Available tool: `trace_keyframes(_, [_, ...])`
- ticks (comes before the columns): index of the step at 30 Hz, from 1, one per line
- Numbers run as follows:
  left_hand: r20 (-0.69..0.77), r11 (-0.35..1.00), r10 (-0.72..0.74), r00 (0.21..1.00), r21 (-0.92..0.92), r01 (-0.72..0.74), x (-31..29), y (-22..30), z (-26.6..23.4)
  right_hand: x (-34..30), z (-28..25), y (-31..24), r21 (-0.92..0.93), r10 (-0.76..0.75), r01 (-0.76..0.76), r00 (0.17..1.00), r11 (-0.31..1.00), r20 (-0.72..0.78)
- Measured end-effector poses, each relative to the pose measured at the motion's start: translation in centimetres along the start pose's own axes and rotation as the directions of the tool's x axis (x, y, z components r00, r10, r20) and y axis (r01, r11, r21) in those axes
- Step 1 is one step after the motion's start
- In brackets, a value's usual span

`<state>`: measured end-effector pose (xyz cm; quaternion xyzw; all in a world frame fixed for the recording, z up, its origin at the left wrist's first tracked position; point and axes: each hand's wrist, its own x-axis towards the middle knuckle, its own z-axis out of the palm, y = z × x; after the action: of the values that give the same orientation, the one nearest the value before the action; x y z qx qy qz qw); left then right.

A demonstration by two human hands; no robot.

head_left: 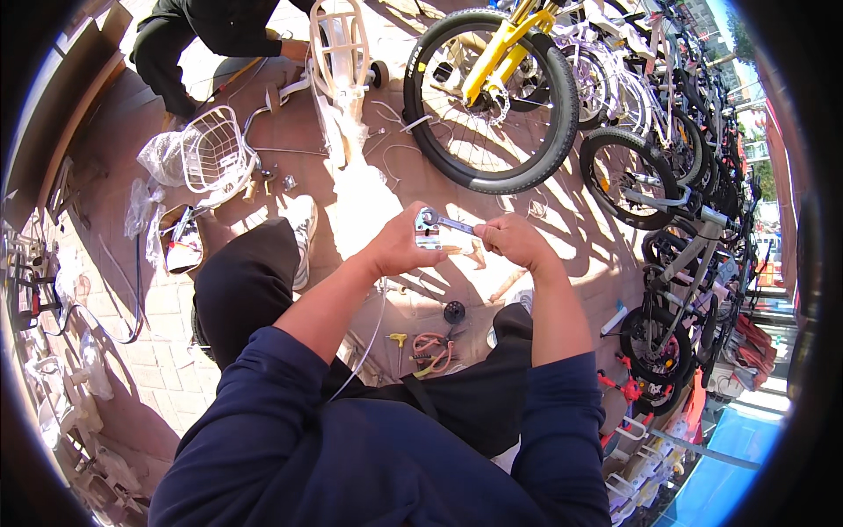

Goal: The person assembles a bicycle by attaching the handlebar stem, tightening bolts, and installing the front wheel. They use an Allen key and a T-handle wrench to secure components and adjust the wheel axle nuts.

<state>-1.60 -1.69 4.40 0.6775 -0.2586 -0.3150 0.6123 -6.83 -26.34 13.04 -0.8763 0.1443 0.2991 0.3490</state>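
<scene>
Bracket pinched in the left hand, wrench laid over its top

OK so, hidden stuff first: a chunk of the bracket sits behind the left fingers, so no luck making out its full outline. The wrench's round head covers the top edge, and I can't tell if there's a nut or bolt under it. The other end of the handle vanishes into the right hand, which is curled tight around it. The left thumb and fingers are closed on the bracket, but some fingertips are out of sight.

What does show of the bracket is shiny silver metal, small and blocky, with a dark spot around the middle and a reddish streak lower down. Could be a reflection, hard to say.

Below the fingers, near the ground, there's a pair of orange-handled pliers, a yellow-handled tool and a round black part. Up beyond the left fingers, a co-worker is cut off by the top edge.
</scene>
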Motion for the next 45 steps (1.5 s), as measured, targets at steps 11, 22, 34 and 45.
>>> trace_keyframes(11, [-0.078,0.994,0.055,0.995,0.101,-0.047,0.3,-0.9,0.6,-7.7,12.2,-6.7,0.795,0.177,-0.105,0.984,0.598,-0.003])
trace_keyframes(22, [-0.045,0.999,0.033,0.998,-0.028,-0.034,0.5,-0.9,1.2,-4.1,1.9,-0.8,0.333,0.021,-0.034,0.999,0.942,0.043])
trace_keyframes(34, [-0.063,0.999,0.026,0.998,0.022,-0.025,0.2,-1.8,0.7,4.7,-6.0,-8.3,-0.411,-0.071,0.110,0.991,0.905,0.109])
trace_keyframes(45, [-0.141,0.988,0.071,0.987,0.150,-0.050,0.1,-1.6,1.4,0.9,-1.1,-2.5,-0.240,-0.028,0.037,0.999,0.970,0.040])
